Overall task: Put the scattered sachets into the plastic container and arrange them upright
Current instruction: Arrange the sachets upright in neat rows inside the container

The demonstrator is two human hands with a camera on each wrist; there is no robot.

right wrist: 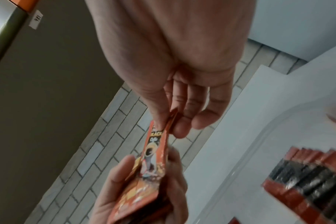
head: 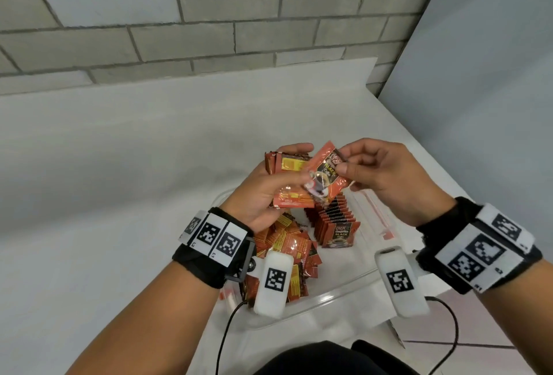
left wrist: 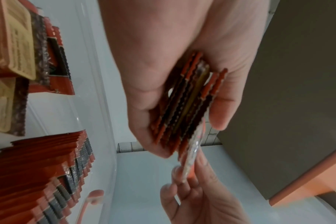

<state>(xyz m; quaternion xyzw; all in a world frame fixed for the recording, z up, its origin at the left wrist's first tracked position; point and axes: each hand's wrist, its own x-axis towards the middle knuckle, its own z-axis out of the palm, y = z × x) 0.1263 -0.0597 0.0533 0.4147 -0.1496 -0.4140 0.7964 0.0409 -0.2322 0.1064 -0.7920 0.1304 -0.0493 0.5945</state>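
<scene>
Left hand grip clasps sachet stack; right hand grip pinches single sachet.

A white table stands against a grey brick wall, its far edge along the wall and its right edge running beside a pale panel. A clear plastic container rests on the table close to the near edge, towards the right side. Between the container and the right edge, a clear flat piece with a red strip lies on the table; what it is cannot be told. By the container's near left corner, small red and clear bits lie on the surface, too hidden to identify.
</scene>
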